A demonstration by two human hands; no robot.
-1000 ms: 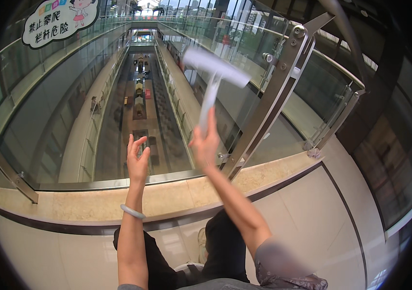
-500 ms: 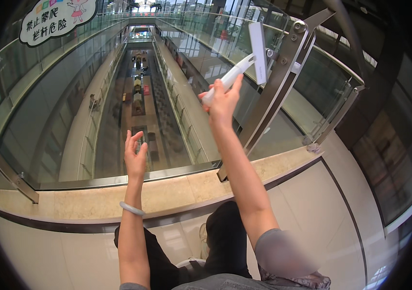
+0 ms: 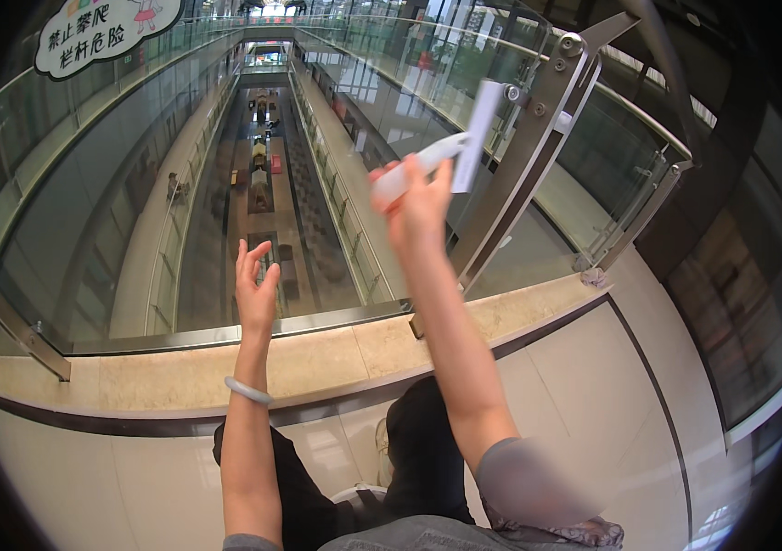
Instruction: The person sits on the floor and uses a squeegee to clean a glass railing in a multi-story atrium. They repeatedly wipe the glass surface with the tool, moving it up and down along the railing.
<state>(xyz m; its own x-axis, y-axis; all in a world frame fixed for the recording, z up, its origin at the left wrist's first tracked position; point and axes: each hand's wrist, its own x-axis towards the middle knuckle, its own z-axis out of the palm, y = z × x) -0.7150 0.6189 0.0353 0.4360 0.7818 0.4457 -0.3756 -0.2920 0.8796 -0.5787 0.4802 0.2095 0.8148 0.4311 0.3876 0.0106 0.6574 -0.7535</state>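
Observation:
My right hand is raised at the glass railing panel, its fingers wrapped round the handle of a white squeegee. The squeegee's long flat head stands steeply tilted, its upper end close to the metal post; whether it touches the glass I cannot tell. My left hand hangs lower, in front of the same panel, fingers spread and curved with nothing in them. A pale bangle circles the left wrist. Contact between the left hand and the glass cannot be made out.
A steel railing post rises right of the squeegee; another post stands at left. The glass meets a beige stone ledge by my knees. A cloud-shaped sign is at upper left. Beyond the glass, a deep atrium drops to lower floors.
The squeegee has moved left and down with my right hand, and its head has turned to lean the other way. My left hand has barely moved.

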